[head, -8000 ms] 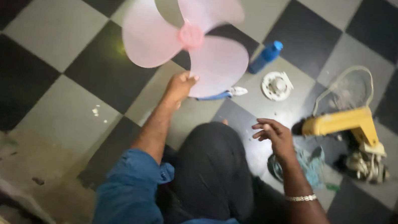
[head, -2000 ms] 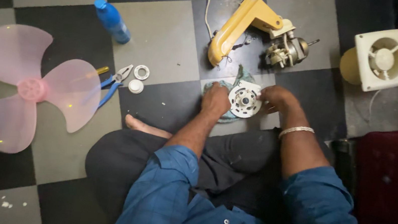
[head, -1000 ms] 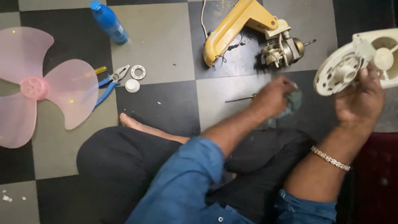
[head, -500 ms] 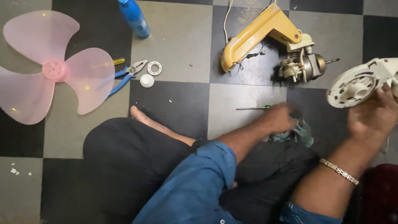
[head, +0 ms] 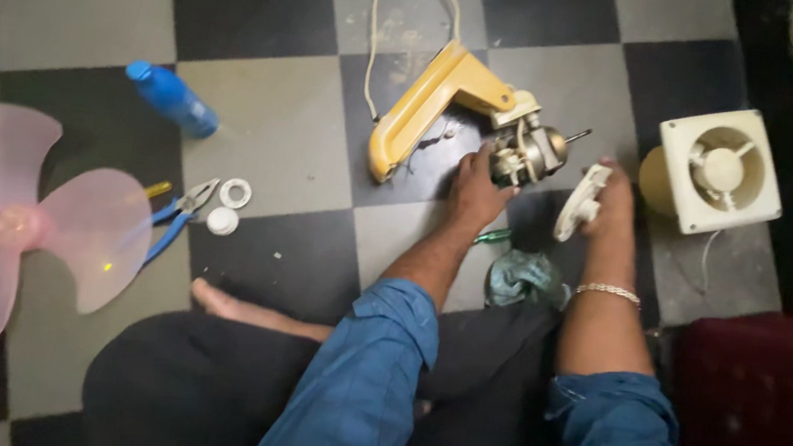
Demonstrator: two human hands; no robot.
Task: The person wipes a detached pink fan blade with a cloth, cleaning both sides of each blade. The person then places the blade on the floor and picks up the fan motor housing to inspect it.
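Observation:
My left hand (head: 474,188) reaches to the metal fan motor (head: 528,151), which sits at the end of a yellow fan neck (head: 428,108) lying on the checkered floor. Its fingers rest on the motor's near side. My right hand (head: 611,201) grips a round white motor cover (head: 581,201), held edge-on just to the right of the motor. A green-handled screwdriver (head: 494,235) lies on the floor between my forearms, with a crumpled teal cloth (head: 523,277) below it.
A white square exhaust fan (head: 718,171) stands at the right. A pink three-blade fan propeller (head: 8,226) lies at the left, with blue pliers (head: 176,214), two white rings (head: 229,208) and a blue bottle (head: 170,99) nearby. A dark red cushion (head: 765,420) fills the lower right.
My right hand has brought the white cover from beside the exhaust fan down to the motor. My left hand has left the cloth and moved up onto the motor.

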